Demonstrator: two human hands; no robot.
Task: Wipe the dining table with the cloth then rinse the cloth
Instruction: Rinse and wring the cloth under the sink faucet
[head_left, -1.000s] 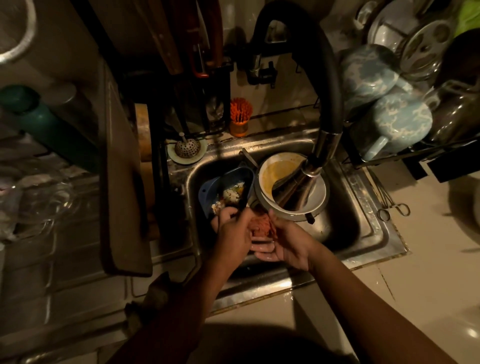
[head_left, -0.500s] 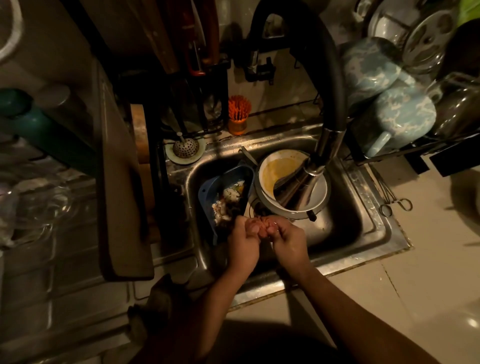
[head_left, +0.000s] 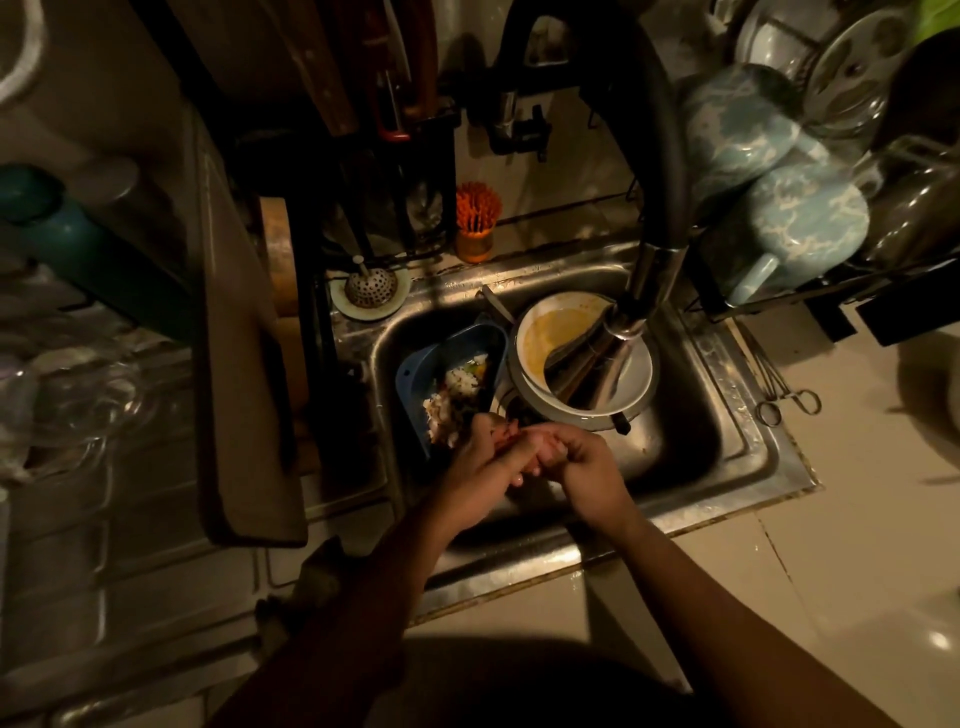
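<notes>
Over the front of the steel sink (head_left: 727, 457), both my hands squeeze a small pinkish cloth (head_left: 506, 432). My left hand (head_left: 483, 467) grips the cloth from the left and my right hand (head_left: 582, 467) curls round it from the right. Only a little of the cloth shows between the fingers. The black tap (head_left: 639, 306) hangs over the sink, behind my hands.
A white bowl (head_left: 639, 384) with yellow residue and a blue container (head_left: 415, 374) of food scraps sit in the sink. A wooden board (head_left: 239, 415) stands at the left, a dish rack with blue mugs (head_left: 789, 228) at the right. Forceps (head_left: 789, 405) lie on the sink rim.
My hands have closed tightly together round the cloth, which lay more spread out a second ago. They have shifted slightly towards the front of the sink.
</notes>
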